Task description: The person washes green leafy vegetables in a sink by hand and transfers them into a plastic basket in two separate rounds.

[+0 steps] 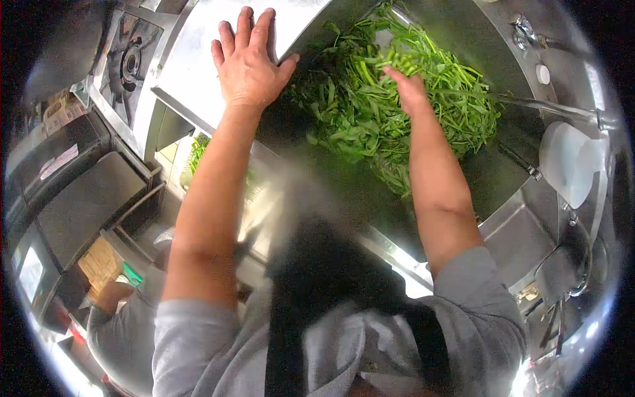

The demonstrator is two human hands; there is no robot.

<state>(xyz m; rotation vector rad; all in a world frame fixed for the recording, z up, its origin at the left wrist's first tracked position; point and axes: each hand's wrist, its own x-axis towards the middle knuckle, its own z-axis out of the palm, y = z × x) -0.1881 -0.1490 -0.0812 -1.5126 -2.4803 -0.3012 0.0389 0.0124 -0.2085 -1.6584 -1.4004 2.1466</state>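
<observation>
My left hand (pixel 250 69) lies flat on the bare steel counter (pixel 198 49), fingers spread, holding nothing. A large heap of long-stemmed leafy greens (pixel 364 119) fills much of the deep steel sink (pixel 509 43). Reaching over the sink wall, my right hand (pixel 411 92) is in among the greens. Its thumb side shows, and the other fingers are mostly hidden. Bright cut stems, smeared by motion, bunch up just beyond that hand, which appears closed around them.
A steel faucet (pixel 555 106) reaches over the sink from the right. Near it hangs a white plastic scoop-like vessel (pixel 572 165). A gas burner (pixel 132 63) stands at the upper left. More greens (pixel 197 153) lie low beside my left arm. Another person's grey sleeve (pixel 129 331) shows at lower left.
</observation>
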